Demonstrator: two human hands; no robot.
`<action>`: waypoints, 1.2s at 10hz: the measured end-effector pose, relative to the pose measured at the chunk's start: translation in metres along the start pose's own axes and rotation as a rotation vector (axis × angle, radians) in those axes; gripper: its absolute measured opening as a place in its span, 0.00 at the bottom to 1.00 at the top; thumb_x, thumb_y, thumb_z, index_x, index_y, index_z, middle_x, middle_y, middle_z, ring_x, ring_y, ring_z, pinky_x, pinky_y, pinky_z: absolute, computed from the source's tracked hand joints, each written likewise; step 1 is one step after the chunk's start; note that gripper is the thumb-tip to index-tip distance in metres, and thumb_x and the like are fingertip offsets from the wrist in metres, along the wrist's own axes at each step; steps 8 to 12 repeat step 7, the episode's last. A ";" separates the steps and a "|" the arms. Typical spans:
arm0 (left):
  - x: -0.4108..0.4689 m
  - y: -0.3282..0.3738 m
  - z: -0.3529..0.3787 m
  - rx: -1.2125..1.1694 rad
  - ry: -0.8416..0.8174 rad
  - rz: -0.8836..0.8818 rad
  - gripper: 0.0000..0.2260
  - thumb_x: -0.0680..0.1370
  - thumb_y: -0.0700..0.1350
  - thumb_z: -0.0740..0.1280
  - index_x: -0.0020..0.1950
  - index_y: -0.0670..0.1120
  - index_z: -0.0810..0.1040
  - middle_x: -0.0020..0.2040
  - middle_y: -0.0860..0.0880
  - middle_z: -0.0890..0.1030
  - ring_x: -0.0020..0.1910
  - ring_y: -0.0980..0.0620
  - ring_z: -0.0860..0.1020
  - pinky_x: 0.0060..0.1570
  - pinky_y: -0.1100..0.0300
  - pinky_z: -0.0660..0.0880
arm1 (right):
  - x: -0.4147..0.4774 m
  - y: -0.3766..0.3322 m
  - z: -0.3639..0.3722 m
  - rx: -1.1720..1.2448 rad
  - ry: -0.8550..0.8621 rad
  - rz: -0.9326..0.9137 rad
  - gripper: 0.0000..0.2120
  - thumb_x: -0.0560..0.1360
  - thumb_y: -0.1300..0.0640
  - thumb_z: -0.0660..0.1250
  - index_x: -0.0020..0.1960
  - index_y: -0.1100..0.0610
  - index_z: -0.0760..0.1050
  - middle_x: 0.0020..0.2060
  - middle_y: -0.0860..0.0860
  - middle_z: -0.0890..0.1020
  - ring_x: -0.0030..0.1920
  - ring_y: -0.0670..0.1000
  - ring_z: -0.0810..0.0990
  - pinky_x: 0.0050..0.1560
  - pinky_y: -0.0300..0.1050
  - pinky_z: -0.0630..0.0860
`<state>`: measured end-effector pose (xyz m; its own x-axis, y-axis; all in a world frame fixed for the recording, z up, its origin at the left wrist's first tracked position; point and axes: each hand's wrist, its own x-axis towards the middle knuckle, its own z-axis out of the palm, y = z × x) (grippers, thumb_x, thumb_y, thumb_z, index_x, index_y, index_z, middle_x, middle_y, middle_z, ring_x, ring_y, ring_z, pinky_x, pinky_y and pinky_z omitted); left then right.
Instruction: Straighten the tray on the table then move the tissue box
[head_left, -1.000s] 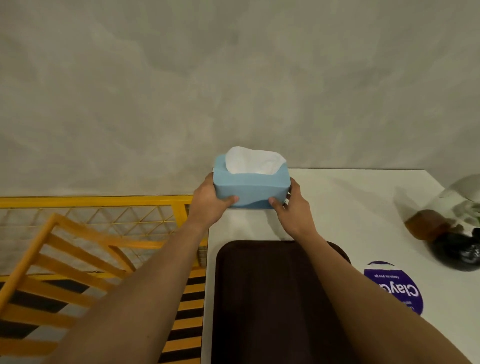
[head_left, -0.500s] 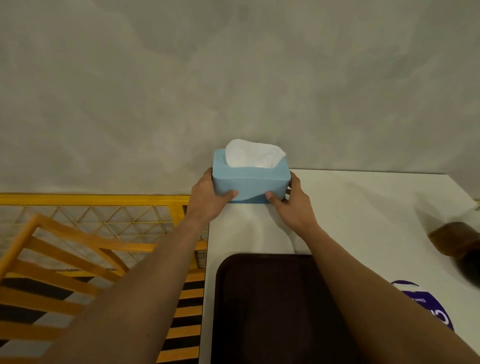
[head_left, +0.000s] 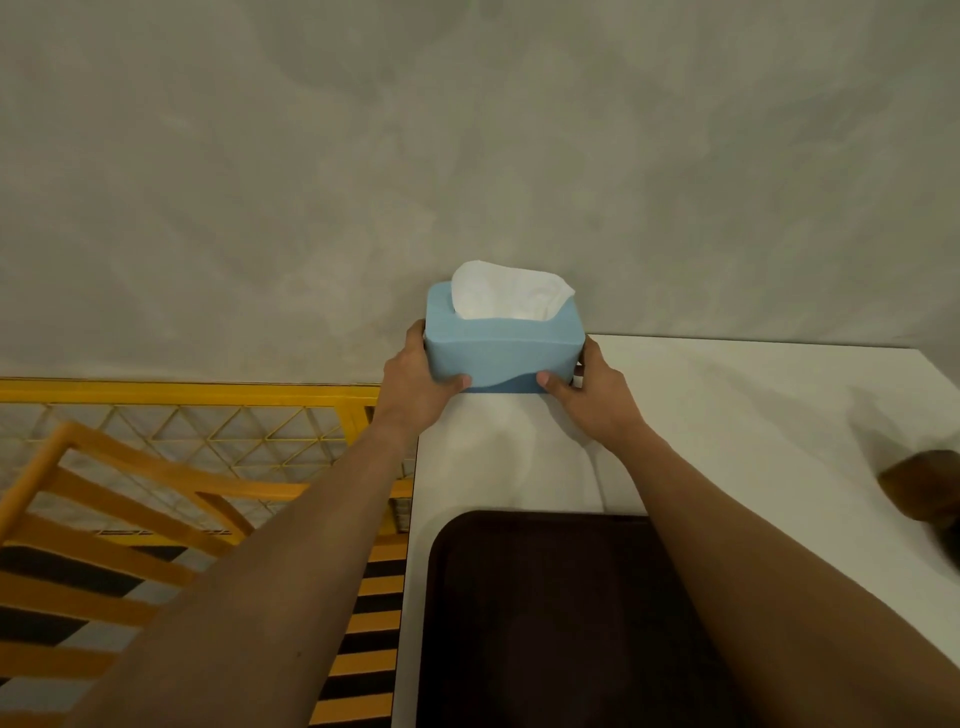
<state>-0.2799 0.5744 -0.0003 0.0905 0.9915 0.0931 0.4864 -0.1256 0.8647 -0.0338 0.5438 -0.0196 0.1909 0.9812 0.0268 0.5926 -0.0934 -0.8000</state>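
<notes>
A light blue tissue box (head_left: 501, 353) with white tissue sticking out of its top sits at the far left corner of the white table (head_left: 727, 415), close to the grey wall. My left hand (head_left: 415, 384) grips its left end and my right hand (head_left: 592, 395) grips its right end, thumbs on the front face. A dark brown tray (head_left: 550, 623) lies on the table nearer to me, its edges parallel to the table's left edge; my right forearm crosses over it.
Orange-yellow railing and slatted wooden frames (head_left: 156, 493) stand left of the table, over a black and yellow striped floor. A brown object (head_left: 924, 488) shows at the right edge of the table, partly cut off.
Both hands have pushed the tissue box farther away toward the wall and the table's far left corner. The view has shifted, so the purple label and glass vessel have left the frame.
</notes>
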 end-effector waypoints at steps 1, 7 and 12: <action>0.003 0.000 0.001 0.010 0.000 -0.002 0.39 0.72 0.43 0.79 0.78 0.45 0.62 0.68 0.44 0.77 0.65 0.41 0.76 0.59 0.53 0.74 | 0.004 0.001 -0.001 -0.015 -0.015 0.003 0.37 0.76 0.41 0.71 0.77 0.53 0.60 0.65 0.50 0.77 0.63 0.56 0.78 0.46 0.34 0.69; -0.010 0.003 -0.017 0.000 -0.120 -0.124 0.57 0.70 0.53 0.80 0.83 0.48 0.41 0.81 0.43 0.60 0.78 0.41 0.62 0.71 0.47 0.64 | -0.015 -0.023 -0.020 -0.119 -0.057 0.082 0.45 0.75 0.44 0.73 0.81 0.56 0.50 0.73 0.56 0.71 0.71 0.62 0.71 0.58 0.48 0.69; -0.010 0.003 -0.017 0.000 -0.120 -0.124 0.57 0.70 0.53 0.80 0.83 0.48 0.41 0.81 0.43 0.60 0.78 0.41 0.62 0.71 0.47 0.64 | -0.015 -0.023 -0.020 -0.119 -0.057 0.082 0.45 0.75 0.44 0.73 0.81 0.56 0.50 0.73 0.56 0.71 0.71 0.62 0.71 0.58 0.48 0.69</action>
